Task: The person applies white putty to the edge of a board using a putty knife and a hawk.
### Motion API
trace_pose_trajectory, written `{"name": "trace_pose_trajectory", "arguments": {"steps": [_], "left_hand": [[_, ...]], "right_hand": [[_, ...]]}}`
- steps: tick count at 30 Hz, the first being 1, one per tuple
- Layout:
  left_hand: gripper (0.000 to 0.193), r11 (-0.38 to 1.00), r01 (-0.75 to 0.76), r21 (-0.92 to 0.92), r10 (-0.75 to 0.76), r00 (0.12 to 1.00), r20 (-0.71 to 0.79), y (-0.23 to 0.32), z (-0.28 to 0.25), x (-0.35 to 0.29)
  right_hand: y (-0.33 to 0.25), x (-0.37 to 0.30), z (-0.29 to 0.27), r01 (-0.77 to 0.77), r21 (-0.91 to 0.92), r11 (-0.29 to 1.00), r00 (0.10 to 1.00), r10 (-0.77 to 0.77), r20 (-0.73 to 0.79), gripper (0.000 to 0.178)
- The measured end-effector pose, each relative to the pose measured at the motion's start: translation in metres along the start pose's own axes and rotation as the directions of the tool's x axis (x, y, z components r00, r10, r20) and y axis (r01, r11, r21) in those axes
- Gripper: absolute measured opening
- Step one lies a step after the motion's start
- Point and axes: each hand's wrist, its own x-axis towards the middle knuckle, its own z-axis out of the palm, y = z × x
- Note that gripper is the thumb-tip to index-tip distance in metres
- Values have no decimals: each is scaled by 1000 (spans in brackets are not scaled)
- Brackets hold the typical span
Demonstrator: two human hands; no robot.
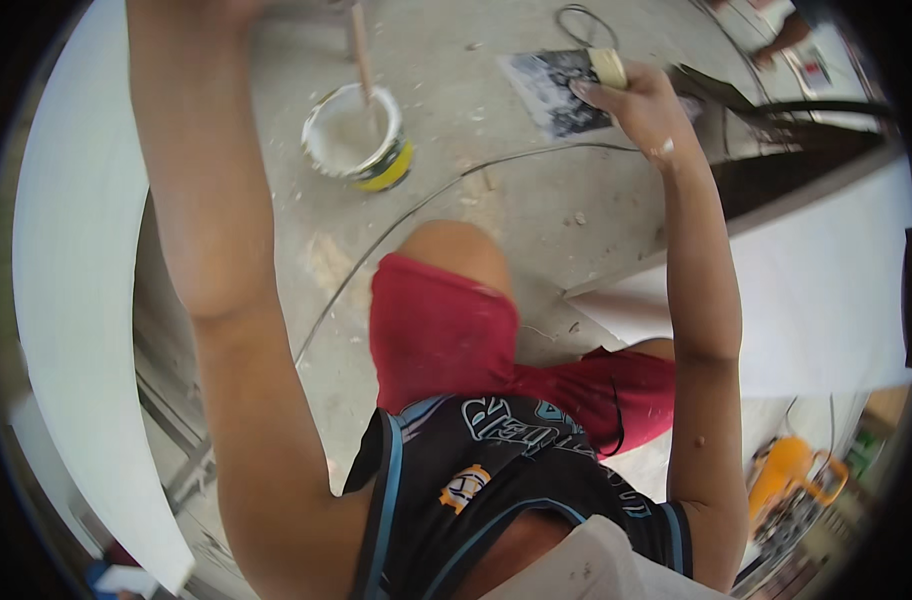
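Observation:
My right hand [644, 105] is closed on a small cream-coloured block [608, 68] at the upper right. Right beside the block is a flat black, grey and white piece [556, 90]; I cannot tell whether it is joined to the block or lies beneath it. My left hand [241, 8] is blurred and cut off by the top edge, its fingers hidden. Nearest to it on the right, a wooden stick [362, 50] leans in an open bucket [388, 172] holding a whitish mix. The bucket has a black and yellow outside and a smeared rim.
A dark cable [416, 207] curves over the stained concrete floor [496, 200]. White panels stand at left [76, 250] and right [816, 300]. An orange tool [784, 470] lies at the lower right. Another person's arm [786, 38] shows at the upper right.

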Motion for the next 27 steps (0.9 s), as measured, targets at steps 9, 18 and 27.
{"name": "trace_pose_trajectory", "arguments": {"steps": [9,18,27], "left_hand": [[46,939,180,-295,-324,160,-932,-79,23,-336],[41,867,176,-466,-477,20,-879,-99,-3,-365],[39,833,183,-523,-541,72,-838,-129,-17,-372]], "right_hand": [[-32,145,189,44,-64,997,933,-18,360,24],[-114,101,211,447,-357,820,847,-260,464,16],[-37,122,237,818,-310,484,565,-578,590,20]]}}
